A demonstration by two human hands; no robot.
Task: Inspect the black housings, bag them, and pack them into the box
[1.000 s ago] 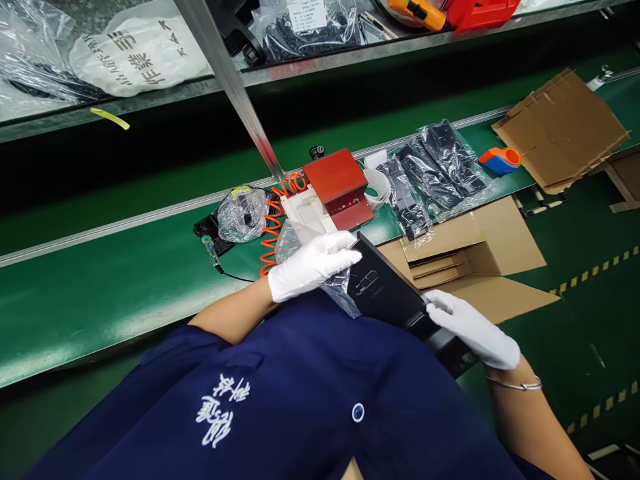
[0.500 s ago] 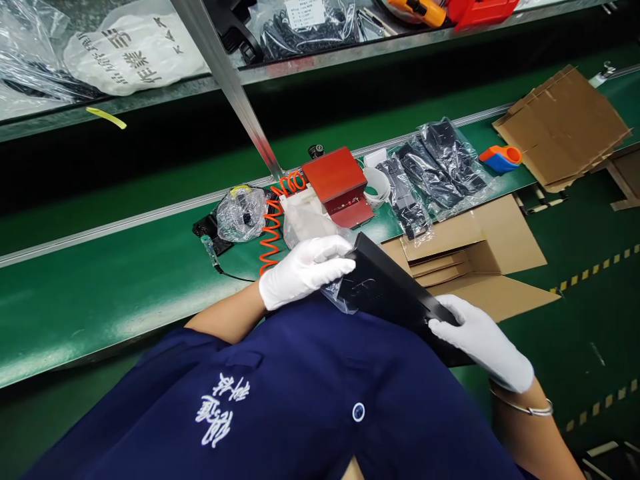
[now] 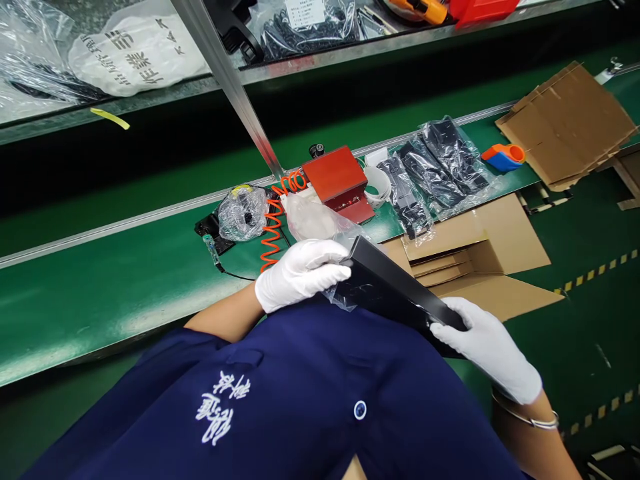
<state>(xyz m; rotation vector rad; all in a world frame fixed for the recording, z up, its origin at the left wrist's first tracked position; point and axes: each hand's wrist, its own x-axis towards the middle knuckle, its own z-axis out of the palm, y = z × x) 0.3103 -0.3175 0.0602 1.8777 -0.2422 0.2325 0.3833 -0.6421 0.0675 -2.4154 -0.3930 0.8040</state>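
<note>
A long black flat casing (image 3: 395, 283) is held slantwise in front of my chest, its lower part hidden against the navy shirt. My left hand (image 3: 303, 275), in a white glove, pinches its upper left end, with clear plastic film (image 3: 345, 299) caught beneath the fingers. At the opposite end my right hand (image 3: 487, 347), also gloved in white, grips the casing with the thumb on the near face. Just beyond the left hand lies a white item in a clear bag (image 3: 310, 219), beside a red box-shaped device (image 3: 336, 179).
Left of an orange coiled hose (image 3: 271, 233) lies a plastic-wrapped part (image 3: 243, 213). Bagged black parts (image 3: 443, 163) and an orange-and-blue tape dispenser (image 3: 503, 158) rest along the green bench (image 3: 100, 287). An open carton (image 3: 480, 257) stands right, near flattened cardboard (image 3: 570, 127). A metal post (image 3: 235, 93) rises behind.
The casing has turned slightly, so more of its narrow top edge faces me. My right hand has shifted a little to the right, and my left hand slightly left.
</note>
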